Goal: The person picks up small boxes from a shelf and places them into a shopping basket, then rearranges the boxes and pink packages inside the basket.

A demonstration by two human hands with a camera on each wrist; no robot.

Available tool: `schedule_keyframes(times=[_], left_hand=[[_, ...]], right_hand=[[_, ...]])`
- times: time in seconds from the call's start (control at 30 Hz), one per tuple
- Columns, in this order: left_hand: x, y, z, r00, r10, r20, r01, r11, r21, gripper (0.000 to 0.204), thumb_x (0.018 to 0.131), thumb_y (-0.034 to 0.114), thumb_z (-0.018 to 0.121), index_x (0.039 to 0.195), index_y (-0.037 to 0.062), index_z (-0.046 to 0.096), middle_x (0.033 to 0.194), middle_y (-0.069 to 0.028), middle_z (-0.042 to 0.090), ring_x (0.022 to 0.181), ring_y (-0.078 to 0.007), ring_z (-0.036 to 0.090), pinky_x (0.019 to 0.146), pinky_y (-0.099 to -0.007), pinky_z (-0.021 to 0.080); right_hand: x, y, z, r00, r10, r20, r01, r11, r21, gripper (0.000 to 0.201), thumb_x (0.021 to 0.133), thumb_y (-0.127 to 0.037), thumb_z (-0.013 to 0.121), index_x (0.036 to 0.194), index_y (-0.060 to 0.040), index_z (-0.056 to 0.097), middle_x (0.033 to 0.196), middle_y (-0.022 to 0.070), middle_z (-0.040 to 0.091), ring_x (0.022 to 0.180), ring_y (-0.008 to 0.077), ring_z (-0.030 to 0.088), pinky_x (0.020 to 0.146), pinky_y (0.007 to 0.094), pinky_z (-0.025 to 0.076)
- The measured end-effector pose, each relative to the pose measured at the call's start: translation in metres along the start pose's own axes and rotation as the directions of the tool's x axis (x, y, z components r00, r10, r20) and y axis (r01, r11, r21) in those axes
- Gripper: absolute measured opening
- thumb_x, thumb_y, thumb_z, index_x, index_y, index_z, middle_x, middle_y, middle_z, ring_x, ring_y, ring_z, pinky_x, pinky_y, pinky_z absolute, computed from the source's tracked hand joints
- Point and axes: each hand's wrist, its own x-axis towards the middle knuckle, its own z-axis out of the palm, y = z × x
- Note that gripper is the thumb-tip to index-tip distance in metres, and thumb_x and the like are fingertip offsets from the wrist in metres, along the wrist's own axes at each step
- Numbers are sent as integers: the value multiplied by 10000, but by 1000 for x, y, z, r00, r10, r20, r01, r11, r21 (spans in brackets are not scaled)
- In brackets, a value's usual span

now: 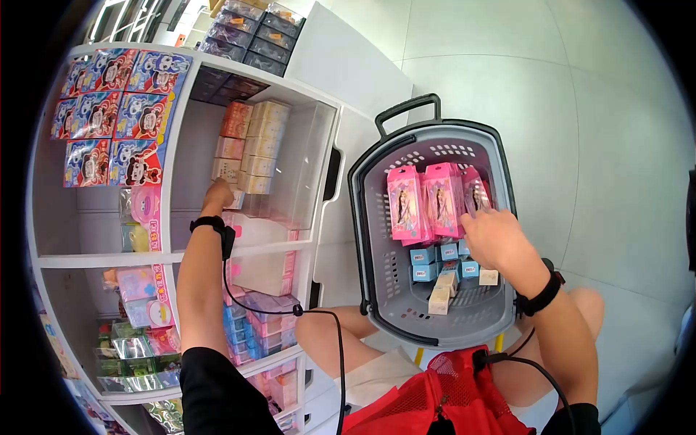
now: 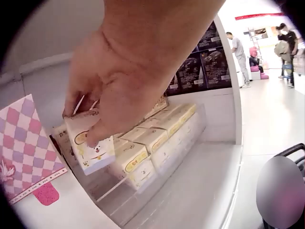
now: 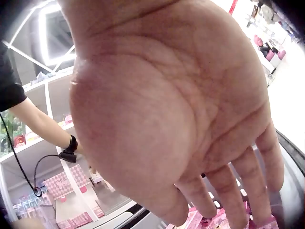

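Observation:
My left hand (image 1: 219, 193) is inside a shelf compartment and grips a small cream box (image 2: 90, 160) with a cartoon dog face, thumb on its printed front. Beside it, rows of similar cream boxes (image 1: 264, 138) stand behind a clear plastic front panel. Over the grey basket (image 1: 383, 275) hovers my right hand (image 1: 496, 235), its fingers extended downward right by the pink boxes (image 1: 444, 199) and nothing in its palm. Light blue boxes (image 1: 423, 272) and a few cream boxes (image 1: 439, 300) lie in the basket nearer to my body.
Red and blue cartoon boxes (image 1: 96, 114) fill the upper left shelf. Below the left forearm is a pink checkered box (image 2: 29, 143). White shelf dividers (image 1: 171, 167) frame the compartments. The basket's black handle (image 1: 407, 107) stands up at its far end. A cable (image 1: 319, 312) hangs between the arms.

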Motion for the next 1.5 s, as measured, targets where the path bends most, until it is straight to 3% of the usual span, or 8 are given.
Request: schedule_keyframes(times=[0.23,0.3,0.67,0.77,0.87,0.93,1.03,1.5], left_hand=[[-1,-4,-1,985,58,163,-72,994,82,432,755,27,716,1173,-68,654,1169,-305,691,1112,-429,687,876,-492,592],[13,-12,2,987,76,141,-83,996,43,440,664,42,834,1084,-42,734,1203,-234,712,1154,-373,681,935,-417,569],[37,0,25,995,96,-16,-96,995,2,449,692,60,818,1117,-28,700,1143,-258,722,1097,-419,697,939,-449,566],[38,-1,11,987,136,88,-141,989,51,450,701,114,832,1110,-21,701,1110,-245,736,1079,-390,714,917,-453,567],[42,-5,3,964,4,267,22,996,-92,410,706,174,858,1060,12,729,1024,-202,760,942,-324,746,818,-423,585],[45,-10,-1,843,-60,535,169,973,-157,323,731,211,872,996,60,764,936,-141,755,825,-248,714,699,-385,566],[42,-12,14,779,29,626,195,939,-285,283,737,221,887,952,80,768,885,-99,734,795,-215,676,643,-347,530],[17,11,11,769,60,636,256,884,-392,175,806,61,758,967,7,714,981,-143,725,890,-245,695,756,-356,581]], right_hand=[[7,-6,2,1000,-4,-2,4,1000,1,268,913,-157,588,1150,-47,647,1045,152,727,1027,328,704,904,455,520],[11,-4,7,1000,2,0,-2,1000,-12,272,918,-183,601,1150,-48,646,1044,149,726,1029,328,702,900,455,520],[9,-9,9,1000,-6,26,7,999,-33,336,937,-344,661,1129,-69,649,1030,134,726,997,317,709,871,451,525],[12,-5,11,1000,0,-12,-1,999,-51,333,932,-345,665,1116,-68,651,1029,138,726,987,312,713,863,452,525],[13,-3,15,1000,-4,-17,3,999,-47,333,926,-349,671,1098,-65,652,1031,142,724,991,308,713,859,449,524],[13,-4,13,1000,-3,-15,2,999,-43,337,915,-354,680,1082,-62,653,1023,144,723,987,309,713,857,448,524],[11,-6,9,1000,1,1,-1,999,-34,355,926,-366,672,1106,-60,651,1030,139,724,988,315,711,862,453,522],[10,-6,6,999,11,41,-10,999,-35,388,948,-374,662,1167,-54,646,1072,140,723,1041,319,699,887,447,518]])
